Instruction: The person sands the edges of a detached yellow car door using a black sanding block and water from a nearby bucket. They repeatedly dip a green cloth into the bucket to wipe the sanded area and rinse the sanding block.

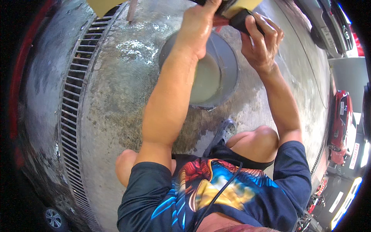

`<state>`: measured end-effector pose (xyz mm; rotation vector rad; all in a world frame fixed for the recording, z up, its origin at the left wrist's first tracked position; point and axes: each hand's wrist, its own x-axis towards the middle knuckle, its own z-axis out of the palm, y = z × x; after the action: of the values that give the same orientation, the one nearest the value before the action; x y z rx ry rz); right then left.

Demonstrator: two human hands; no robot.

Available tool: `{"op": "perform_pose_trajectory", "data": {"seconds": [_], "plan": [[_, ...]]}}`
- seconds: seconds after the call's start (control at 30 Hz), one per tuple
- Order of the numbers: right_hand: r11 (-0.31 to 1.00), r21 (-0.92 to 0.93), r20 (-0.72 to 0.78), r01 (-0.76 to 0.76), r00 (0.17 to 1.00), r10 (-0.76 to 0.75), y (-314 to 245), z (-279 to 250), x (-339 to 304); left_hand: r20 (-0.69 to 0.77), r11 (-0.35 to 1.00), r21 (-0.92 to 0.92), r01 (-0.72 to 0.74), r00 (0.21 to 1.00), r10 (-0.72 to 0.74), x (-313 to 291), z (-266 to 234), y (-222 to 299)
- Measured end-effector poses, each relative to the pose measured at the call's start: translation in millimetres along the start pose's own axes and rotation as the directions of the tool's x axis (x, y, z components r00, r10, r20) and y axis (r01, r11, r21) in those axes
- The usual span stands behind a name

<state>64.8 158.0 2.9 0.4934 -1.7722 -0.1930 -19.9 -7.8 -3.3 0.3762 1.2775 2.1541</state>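
At the top edge, above the bucket, a yellow and dark part (244,5) is cut off by the frame, so its kind is unclear. My right hand (263,44) curls its fingers round a black block (240,21) that sits against this part. On the part's other side is my left hand (199,25), thumb along it and the other fingers mostly hidden; it looks wet. Below both hands stands a grey round bucket (230,63) with murky water (206,79) in it.
A metal drain grate (71,94) runs along the left of the wet concrete floor (116,96). Another yellow panel (102,5) shows at the top left. Parked at the right are a silver car (322,29) and a red car (340,123). My clog (226,131) is close to the bucket.
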Motion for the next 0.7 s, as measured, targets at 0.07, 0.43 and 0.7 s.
{"op": "perform_pose_trajectory", "data": {"seconds": [0.07,0.43,0.7], "plan": [[0.998,-0.057,0.105,0.025,0.994,-0.019,0.9,-0.3,-0.6,-0.054,1.0,0.009,-0.018,0.998,0.018,-1.0,1.8,-0.9],[0.997,0.059,0.028,0.054,0.998,-0.056,8.7,1.9,2.2,-0.071,0.999,0.022,-0.036,0.997,0.038,-2.4,3.6,0.6],[0.999,-0.003,0.162,-0.046,0.986,0.046,23.6,-24.2,-25.2,-0.03,1.0,0.03,0.011,0.999,-0.01,-8.8,9.0,16.5]]}}
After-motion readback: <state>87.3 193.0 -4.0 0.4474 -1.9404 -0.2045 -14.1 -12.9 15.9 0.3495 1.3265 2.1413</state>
